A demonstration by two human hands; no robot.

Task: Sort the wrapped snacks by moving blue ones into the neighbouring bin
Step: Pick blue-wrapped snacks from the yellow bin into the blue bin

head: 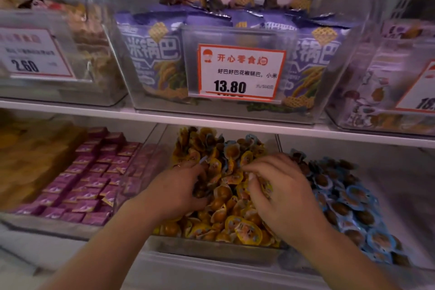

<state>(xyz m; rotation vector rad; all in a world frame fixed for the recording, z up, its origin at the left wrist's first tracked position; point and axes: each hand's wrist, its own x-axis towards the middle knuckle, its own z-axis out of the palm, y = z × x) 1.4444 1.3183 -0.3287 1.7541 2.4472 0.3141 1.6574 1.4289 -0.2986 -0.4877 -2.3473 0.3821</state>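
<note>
Purple boxes (89,179) fill the left bin. In the middle bin (211,246), heaped with yellow snacks (226,198), the left hand (179,189) digs in with curled fingers; whether it grips anything cannot be told. A few blue snacks (231,149) lie at the back of that heap. The right hand (281,192) pinches a yellow-wrapped piece. The right bin (400,181) holds blue-wrapped pieces.
</note>
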